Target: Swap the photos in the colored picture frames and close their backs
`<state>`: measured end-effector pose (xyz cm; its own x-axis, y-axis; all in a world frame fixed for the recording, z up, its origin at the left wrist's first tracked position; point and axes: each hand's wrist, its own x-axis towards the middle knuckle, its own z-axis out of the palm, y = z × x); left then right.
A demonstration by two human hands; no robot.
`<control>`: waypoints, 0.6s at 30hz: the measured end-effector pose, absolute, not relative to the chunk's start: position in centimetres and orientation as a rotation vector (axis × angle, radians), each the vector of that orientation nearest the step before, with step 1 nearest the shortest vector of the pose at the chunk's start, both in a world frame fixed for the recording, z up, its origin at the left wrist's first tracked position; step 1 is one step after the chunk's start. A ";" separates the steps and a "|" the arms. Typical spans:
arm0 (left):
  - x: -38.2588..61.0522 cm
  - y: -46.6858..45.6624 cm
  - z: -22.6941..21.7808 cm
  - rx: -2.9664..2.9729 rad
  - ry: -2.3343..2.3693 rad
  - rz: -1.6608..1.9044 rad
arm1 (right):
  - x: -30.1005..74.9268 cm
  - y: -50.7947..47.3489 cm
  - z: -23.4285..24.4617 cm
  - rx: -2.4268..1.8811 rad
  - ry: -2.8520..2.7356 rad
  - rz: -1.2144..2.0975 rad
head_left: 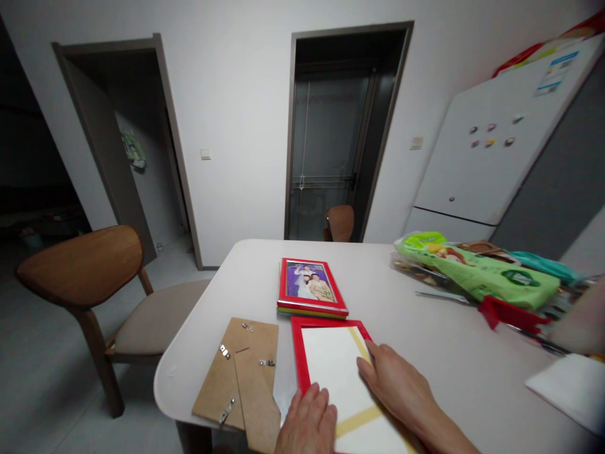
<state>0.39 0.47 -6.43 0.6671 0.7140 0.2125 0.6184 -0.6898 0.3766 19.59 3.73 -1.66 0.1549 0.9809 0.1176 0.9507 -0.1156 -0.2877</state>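
A red picture frame (299, 356) lies face down at the table's near side, with a white sheet (331, 366) and yellowish tape strips (357, 424) showing in its back. My left hand (307, 421) rests on its lower left part, fingers laid flat over the sheet and the red edge. My right hand (399, 381) grips the frame's right side, thumb on top over the sheet; its other fingers are partly hidden. To the left lies a brown backing board (217, 372) with metal clips and a stand leg (255, 397). Beyond, a red-framed family photo (309, 282) tops a small stack.
On the right of the white table (378, 277) lie a green package (501, 271), a red plastic piece (513, 314), a grey slim tool (442, 296) and white paper (571, 384). A wooden chair (89, 265) stands left. Behind stands a fridge (486, 151).
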 end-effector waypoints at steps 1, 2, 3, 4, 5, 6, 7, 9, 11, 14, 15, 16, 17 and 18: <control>0.4 0.5 -6.6 2.624 1.078 0.509 | 19.5 3.7 -1.7 -2.184 -1.885 0.063; 0.3 0.4 -6.6 2.644 1.066 0.521 | 19.4 3.6 -1.8 -2.204 -1.897 0.005; 0.0 0.4 -6.6 2.668 1.036 0.537 | 19.4 3.6 -1.8 -2.207 -1.903 -0.029; -0.6 0.3 -6.5 2.688 0.996 0.551 | 19.4 3.7 -1.9 -2.200 -1.904 -0.045; -1.4 0.3 -6.2 2.697 0.971 0.557 | 19.4 3.7 -1.9 -2.188 -1.902 -0.045; -2.4 0.2 -5.7 2.690 0.977 0.554 | 19.3 3.6 -1.8 -2.163 -1.899 -0.036; -3.7 0.1 -5.1 2.670 1.019 0.540 | 19.1 3.5 -1.7 -2.123 -1.902 -0.013; -6.5 0.0 -3.7 2.592 1.215 0.474 | 17.8 3.0 -1.2 -1.984 -1.946 0.082; -9.0 -0.1 -2.3 2.467 1.504 0.381 | 15.2 2.1 -0.6 -1.808 -2.033 0.232; -11.6 0.0 -1.2 2.292 1.778 0.221 | 10.0 0.6 -0.3 -1.579 -2.150 0.412; -12.1 0.0 -1.3 2.280 1.804 0.196 | 8.2 0.2 -0.5 -1.524 -2.182 0.441; -12.6 0.1 -1.5 2.293 1.815 0.203 | 6.7 0.0 -0.7 -1.494 -2.201 0.452; -13.0 0.2 -1.9 2.328 1.816 0.240 | 5.4 -0.1 -1.0 -1.485 -2.206 0.453; -13.4 0.3 -2.4 2.375 1.809 0.297 | 4.4 0.0 -1.3 -1.486 -2.206 0.456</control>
<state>-13.39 0.30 -2.45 0.2571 0.9638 0.0707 0.9358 -0.2666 0.2307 4.37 -0.04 -1.34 -0.3261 0.9293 0.1734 0.7846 0.3684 -0.4987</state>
